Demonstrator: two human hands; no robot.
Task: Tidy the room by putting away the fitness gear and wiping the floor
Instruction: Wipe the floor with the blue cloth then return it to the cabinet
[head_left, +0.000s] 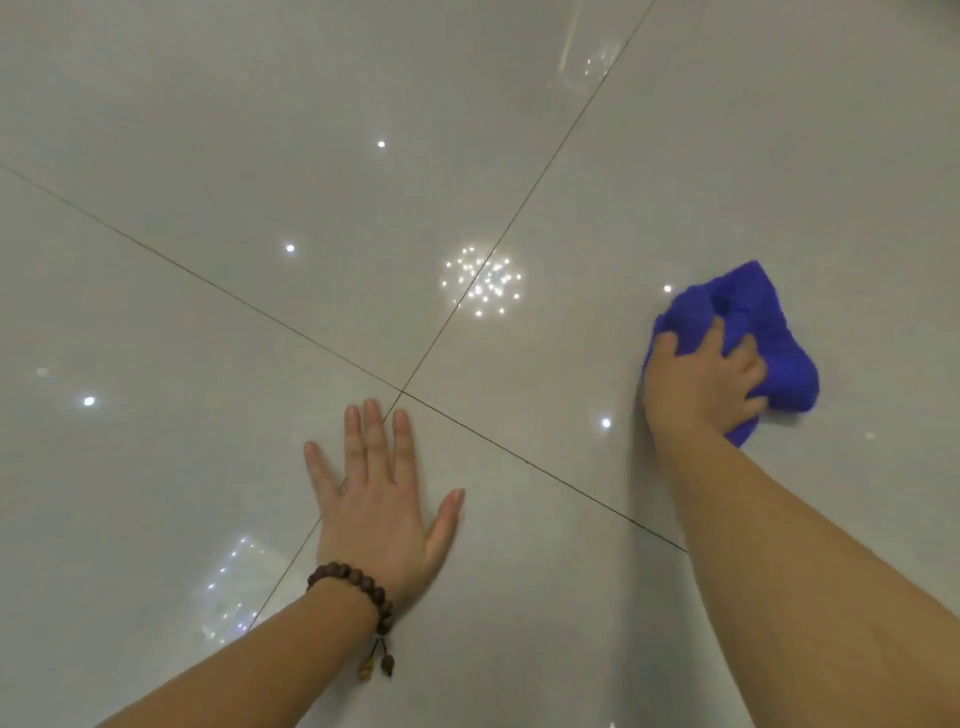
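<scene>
- Nearest the camera, two bare forearms enter from 6 o'clock; the left wrist carries a brown bead bracelet.
- Left hand: palm flat on the floor, fingers spread wide, holding nothing. It rests just below the point where four tile joints cross and appears to serve as a brace.
- Right hand: at 3 o'clock, well apart from the left hand. Its grip is closed down on a bunched blue cloth, fingers curled into the folds and pressing the fabric against the tile.
- Cloth position: in contact with the floor, protruding beyond the fingers toward 12 o'clock and 3 o'clock.
- Floor condition: glossy pale tiles with dark joints. Bright specks are light reflections; no dirt or wet streak can be made out.
- Step in hand, as judged: wiping the floor. No fitness gear is in view, so the state of that part cannot be told.
- Next move, as judged: sweep the cloth across the tile toward 9 o'clock under steady downward pressure, keeping the left palm planted for support, then shift the brace to reach unwiped tiles.
</scene>
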